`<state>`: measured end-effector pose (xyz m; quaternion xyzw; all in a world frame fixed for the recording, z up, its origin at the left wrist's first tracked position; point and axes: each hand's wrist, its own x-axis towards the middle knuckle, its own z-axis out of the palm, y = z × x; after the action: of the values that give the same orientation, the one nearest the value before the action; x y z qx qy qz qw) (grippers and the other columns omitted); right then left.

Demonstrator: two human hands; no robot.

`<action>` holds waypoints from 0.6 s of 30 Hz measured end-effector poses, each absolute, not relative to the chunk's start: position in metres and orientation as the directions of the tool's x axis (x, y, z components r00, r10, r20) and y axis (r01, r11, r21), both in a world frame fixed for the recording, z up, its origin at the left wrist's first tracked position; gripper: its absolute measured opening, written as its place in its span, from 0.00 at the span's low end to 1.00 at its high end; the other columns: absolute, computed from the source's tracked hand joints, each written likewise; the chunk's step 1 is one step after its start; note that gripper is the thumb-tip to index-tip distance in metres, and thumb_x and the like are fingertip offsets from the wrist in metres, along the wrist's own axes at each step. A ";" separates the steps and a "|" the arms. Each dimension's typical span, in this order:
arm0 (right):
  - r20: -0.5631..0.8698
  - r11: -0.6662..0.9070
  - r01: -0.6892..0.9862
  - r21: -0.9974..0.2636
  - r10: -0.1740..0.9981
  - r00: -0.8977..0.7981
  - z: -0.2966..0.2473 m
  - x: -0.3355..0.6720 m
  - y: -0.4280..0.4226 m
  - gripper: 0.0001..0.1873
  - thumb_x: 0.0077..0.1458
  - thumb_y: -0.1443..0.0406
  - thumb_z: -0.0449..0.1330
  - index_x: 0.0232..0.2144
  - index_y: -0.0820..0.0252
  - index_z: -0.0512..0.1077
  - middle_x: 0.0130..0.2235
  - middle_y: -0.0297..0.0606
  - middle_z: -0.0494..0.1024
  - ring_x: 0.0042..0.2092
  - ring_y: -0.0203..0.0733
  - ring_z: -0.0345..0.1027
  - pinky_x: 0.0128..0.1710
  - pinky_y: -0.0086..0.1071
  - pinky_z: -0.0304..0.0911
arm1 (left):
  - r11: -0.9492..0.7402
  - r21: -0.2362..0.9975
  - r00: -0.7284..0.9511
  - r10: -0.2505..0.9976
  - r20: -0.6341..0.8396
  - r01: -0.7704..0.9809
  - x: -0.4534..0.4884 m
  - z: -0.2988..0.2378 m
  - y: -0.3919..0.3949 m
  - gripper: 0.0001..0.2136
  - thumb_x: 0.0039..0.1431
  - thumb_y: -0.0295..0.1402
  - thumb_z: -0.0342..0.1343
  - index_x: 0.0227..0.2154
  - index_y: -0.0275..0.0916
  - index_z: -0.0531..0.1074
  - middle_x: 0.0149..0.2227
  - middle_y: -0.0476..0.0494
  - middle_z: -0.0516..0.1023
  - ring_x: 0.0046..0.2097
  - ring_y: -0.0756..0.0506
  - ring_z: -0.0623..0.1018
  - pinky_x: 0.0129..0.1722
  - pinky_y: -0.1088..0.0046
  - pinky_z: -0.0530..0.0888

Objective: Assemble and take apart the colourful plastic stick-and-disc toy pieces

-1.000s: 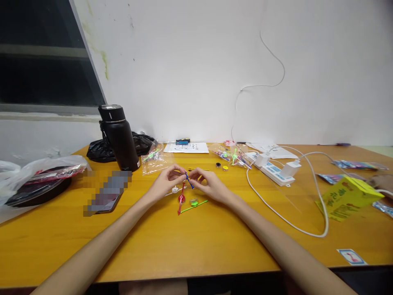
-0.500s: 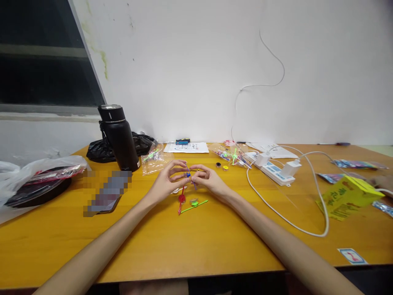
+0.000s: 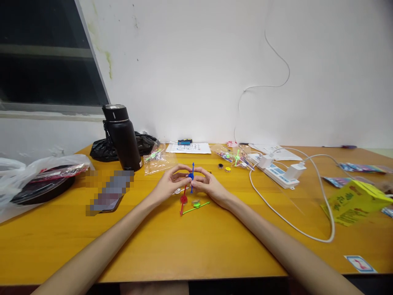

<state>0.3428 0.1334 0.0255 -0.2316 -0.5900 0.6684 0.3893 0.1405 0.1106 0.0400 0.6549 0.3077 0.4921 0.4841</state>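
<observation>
A blue plastic arrow piece with a round hub (image 3: 190, 176) stands upright between my two hands, its pointed head up. The fingertips of my left hand (image 3: 172, 182) pinch it from the left. From the other side, the thumb and fingers of my right hand (image 3: 211, 183) close on the hub, partly covering it. Below them on the table lies a red arrow piece (image 3: 183, 199) with a round centre. A green arrow piece (image 3: 201, 205) lies beside it, its end near the red tip. Partly behind my left hand is a small white item (image 3: 178, 191) I cannot identify.
To the left stand a black bottle (image 3: 123, 141) and a phone (image 3: 107, 194), blurred out. Behind my hands are clear bags of small parts (image 3: 237, 156), a paper sheet (image 3: 196, 148) and a screwdriver (image 3: 184, 142). At right are a power strip (image 3: 281, 177), white cable and yellow box (image 3: 353, 205).
The blue arrow piece has turned from a slanted pose to upright, its head now showing above my fingers. Both hands stay closed around it. The view has shifted slightly.
</observation>
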 end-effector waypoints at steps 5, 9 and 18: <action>0.154 -0.022 -0.249 -0.968 0.733 -0.662 0.028 0.342 0.131 0.29 0.54 0.59 0.71 0.54 0.54 0.66 0.36 0.33 0.80 0.36 0.34 0.72 0.41 0.29 0.63 | -0.222 0.961 0.330 0.906 0.267 -0.166 0.141 0.036 0.112 0.19 0.56 0.38 0.67 0.46 0.43 0.66 0.51 0.41 0.77 0.47 0.45 0.79 0.48 0.65 0.75; 0.160 -0.032 -0.260 -0.965 0.712 -0.684 0.027 0.343 0.132 0.27 0.55 0.60 0.70 0.55 0.54 0.66 0.36 0.34 0.81 0.33 0.32 0.69 0.38 0.26 0.60 | -0.225 0.964 0.356 0.897 0.262 -0.143 0.139 0.031 0.117 0.17 0.56 0.38 0.67 0.45 0.41 0.69 0.52 0.40 0.77 0.49 0.45 0.78 0.49 0.67 0.74; 0.075 -0.207 -0.324 -0.923 0.730 -0.680 0.028 0.344 0.131 0.23 0.55 0.55 0.70 0.50 0.54 0.71 0.37 0.34 0.78 0.33 0.32 0.66 0.37 0.27 0.60 | -0.173 0.975 0.351 0.912 0.213 -0.143 0.143 0.042 0.108 0.15 0.58 0.39 0.66 0.43 0.40 0.70 0.48 0.44 0.75 0.40 0.49 0.80 0.41 0.72 0.74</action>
<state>0.3438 0.1308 0.0283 -0.1936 -0.5234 0.7522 0.3502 0.1430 0.1083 0.0415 0.6029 0.3188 0.4720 0.5586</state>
